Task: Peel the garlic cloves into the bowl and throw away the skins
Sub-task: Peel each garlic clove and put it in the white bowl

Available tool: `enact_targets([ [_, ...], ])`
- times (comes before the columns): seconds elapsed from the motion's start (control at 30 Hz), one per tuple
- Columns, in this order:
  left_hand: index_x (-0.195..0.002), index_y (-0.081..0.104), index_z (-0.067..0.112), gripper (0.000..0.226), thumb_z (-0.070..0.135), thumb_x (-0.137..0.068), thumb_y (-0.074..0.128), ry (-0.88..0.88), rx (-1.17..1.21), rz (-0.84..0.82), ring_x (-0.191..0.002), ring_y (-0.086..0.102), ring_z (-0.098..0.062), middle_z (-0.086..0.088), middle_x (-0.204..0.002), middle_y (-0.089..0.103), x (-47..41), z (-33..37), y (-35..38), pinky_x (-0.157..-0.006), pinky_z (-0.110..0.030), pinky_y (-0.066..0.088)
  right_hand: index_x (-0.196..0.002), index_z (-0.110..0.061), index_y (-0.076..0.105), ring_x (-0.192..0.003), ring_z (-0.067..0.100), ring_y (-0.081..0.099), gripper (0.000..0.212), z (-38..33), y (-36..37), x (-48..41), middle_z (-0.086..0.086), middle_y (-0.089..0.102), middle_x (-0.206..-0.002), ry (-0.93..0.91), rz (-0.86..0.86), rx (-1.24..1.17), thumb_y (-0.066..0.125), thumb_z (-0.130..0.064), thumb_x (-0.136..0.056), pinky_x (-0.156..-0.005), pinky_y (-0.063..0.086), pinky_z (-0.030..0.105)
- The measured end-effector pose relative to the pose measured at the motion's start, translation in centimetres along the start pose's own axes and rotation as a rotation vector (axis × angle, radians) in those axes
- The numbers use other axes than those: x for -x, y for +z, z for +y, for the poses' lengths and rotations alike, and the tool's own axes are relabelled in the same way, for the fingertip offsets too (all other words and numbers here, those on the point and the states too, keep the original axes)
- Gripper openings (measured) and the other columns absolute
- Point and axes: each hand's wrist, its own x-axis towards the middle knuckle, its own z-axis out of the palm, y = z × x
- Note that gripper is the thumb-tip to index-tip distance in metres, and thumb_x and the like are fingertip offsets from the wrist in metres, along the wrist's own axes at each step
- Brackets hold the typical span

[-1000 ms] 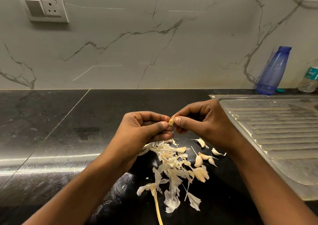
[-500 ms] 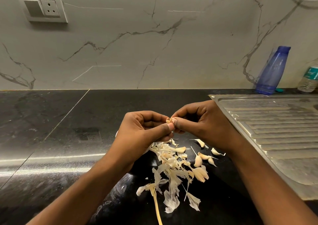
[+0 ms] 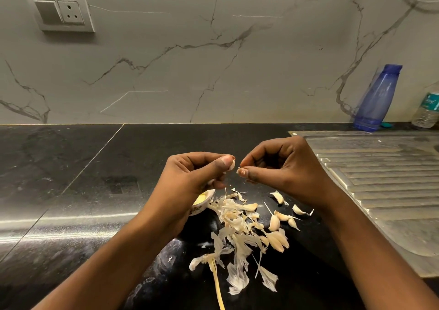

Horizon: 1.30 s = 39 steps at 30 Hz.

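Note:
My left hand [image 3: 192, 174] pinches a small garlic clove [image 3: 232, 165] between thumb and forefinger above the black counter. A short gap to its right, my right hand [image 3: 280, 165] pinches a tiny scrap of skin [image 3: 239, 171] at its thumb tip. Under my left wrist a small white bowl [image 3: 202, 206] shows only part of its rim, with something yellowish inside. A heap of papery skins [image 3: 237, 229] and a dry stalk lie below the hands. Several unpeeled cloves [image 3: 282, 217] lie to the right of the heap.
A steel sink drainboard [image 3: 380, 191] takes up the counter's right side. A blue bottle [image 3: 377, 98] and a clear water bottle [image 3: 427, 110] stand against the marble wall at the back right. A switch and socket plate [image 3: 60, 11] is on the wall at upper left.
My hands were together on the clove; they have pulled apart, the left keeping the clove and the right coming away with a bit of skin. The bowl's rim now shows under my left wrist.

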Motion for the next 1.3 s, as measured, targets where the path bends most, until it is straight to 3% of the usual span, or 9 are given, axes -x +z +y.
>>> enact_targets([
  [0.17,-0.101,0.081,0.003,0.024,0.017,-0.083,0.074,-0.044,0.047,-0.022,-0.084,0.076,-0.028,-0.021,-0.096,0.079,0.06,0.05,0.05,-0.075,-0.027,0.064,-0.102,-0.005,0.082,-0.080,0.025,0.079,0.011,0.10,0.03,0.04,0.004,0.081,-0.088,-0.002,-0.017,-0.006,0.079,-0.004,-0.092,-0.073,0.066,0.034],
  [0.5,-0.099,0.078,-0.005,0.023,0.009,-0.080,0.075,-0.035,0.052,-0.028,-0.090,0.079,-0.035,-0.022,-0.097,0.079,0.46,0.13,0.14,-0.077,-0.031,0.066,-0.102,-0.009,0.084,-0.079,0.022,0.078,0.035,0.11,0.43,-0.21,-0.001,0.081,-0.087,0.014,-0.034,0.081,0.076,-0.039,-0.085,-0.072,0.067,0.043],
  [0.7,-0.099,0.076,-0.008,0.026,0.008,-0.078,0.076,-0.008,0.023,0.002,-0.089,0.079,-0.035,-0.022,-0.095,0.079,0.46,-0.08,0.24,-0.077,-0.031,0.066,-0.101,-0.008,0.084,-0.077,0.021,0.079,0.034,0.34,0.65,-0.25,0.000,0.081,-0.086,0.028,-0.040,0.087,0.074,-0.038,-0.087,-0.071,0.067,0.041],
  [0.87,-0.098,0.077,-0.007,0.019,0.003,-0.083,0.075,-0.011,0.035,0.001,-0.089,0.079,-0.035,-0.022,-0.095,0.079,0.47,-0.25,0.33,-0.078,-0.032,0.066,-0.100,-0.008,0.084,-0.074,0.020,0.078,0.016,0.64,0.66,-0.36,0.000,0.081,-0.084,0.030,-0.030,0.106,0.079,-0.021,-0.092,-0.069,0.067,0.037],
  [1.0,-0.099,0.077,-0.006,0.020,0.005,-0.083,0.074,0.004,0.047,-0.001,-0.087,0.079,-0.032,-0.023,-0.095,0.079,0.48,-0.17,0.27,-0.077,-0.030,0.066,-0.098,-0.009,0.084,-0.074,0.018,0.078,0.020,0.48,0.78,-0.36,-0.001,0.080,-0.082,0.010,0.001,0.082,0.077,-0.027,-0.090,-0.067,0.066,0.029],
  [1.3,-0.109,0.076,-0.002,0.027,0.007,-0.085,0.070,-0.021,0.130,-0.017,-0.099,0.077,-0.036,-0.021,-0.103,0.079,0.38,-0.05,0.56,-0.084,-0.030,0.065,-0.097,-0.007,0.082,-0.072,0.022,0.078,0.015,0.23,0.71,-0.28,0.000,0.079,-0.081,0.027,0.048,-0.004,0.078,-0.020,-0.090,-0.066,0.062,0.024],
])
